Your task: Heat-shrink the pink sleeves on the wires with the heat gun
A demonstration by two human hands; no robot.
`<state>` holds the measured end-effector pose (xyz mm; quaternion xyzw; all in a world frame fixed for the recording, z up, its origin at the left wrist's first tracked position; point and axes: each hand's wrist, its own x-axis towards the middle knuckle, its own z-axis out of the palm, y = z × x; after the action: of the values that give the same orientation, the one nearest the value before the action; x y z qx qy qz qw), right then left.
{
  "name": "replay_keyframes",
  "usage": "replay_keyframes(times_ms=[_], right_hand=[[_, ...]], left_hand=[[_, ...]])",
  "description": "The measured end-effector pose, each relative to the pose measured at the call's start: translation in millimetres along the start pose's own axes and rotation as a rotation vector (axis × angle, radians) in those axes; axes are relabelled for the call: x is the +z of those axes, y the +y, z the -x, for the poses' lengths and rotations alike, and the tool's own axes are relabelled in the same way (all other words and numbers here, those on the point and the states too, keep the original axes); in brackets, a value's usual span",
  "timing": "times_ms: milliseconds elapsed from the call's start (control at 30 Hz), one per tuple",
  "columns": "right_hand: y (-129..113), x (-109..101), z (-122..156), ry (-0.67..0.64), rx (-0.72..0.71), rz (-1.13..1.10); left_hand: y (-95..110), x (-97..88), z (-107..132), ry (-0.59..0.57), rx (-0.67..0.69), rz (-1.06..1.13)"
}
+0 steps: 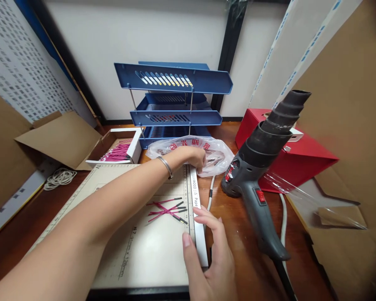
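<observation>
The left hand [197, 159] dips into a clear plastic bag [222, 147], and the right hand [210, 257] is by the paper cutter [156, 261].

The left fingertips point down into the near side of the bag, so I cannot tell if they pinch anything. The right fingers are spread, with nothing between them and the thumb but the cutter's white edge strip [200, 234]; I cannot tell if they touch it. A little criss-cross pile of thin pink wires [165, 212] with black ends lies on the cutter, just left of the right fingertips and nearer than the bag. Farther out, a gray heat gun [253, 167] stands to the right, and blue trays [172, 81] stand behind the bag.
</observation>
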<state>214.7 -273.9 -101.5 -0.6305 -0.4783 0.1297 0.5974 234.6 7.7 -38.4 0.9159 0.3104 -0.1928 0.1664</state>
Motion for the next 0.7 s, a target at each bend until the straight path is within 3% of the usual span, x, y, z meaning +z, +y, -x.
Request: replay_keyframes(times_ms=[367, 700], right_hand=[[8.2, -4.5, -4.9, -0.046, -0.134, 0.057], [0.5, -0.7, -3.3, -0.006, -0.071, 0.030]], left_hand=[[11.1, 9.2, 5.0, 0.121, 0.024, -0.116], [-16.6, 3.0, -4.9, 0.223, 0.048, 0.149]])
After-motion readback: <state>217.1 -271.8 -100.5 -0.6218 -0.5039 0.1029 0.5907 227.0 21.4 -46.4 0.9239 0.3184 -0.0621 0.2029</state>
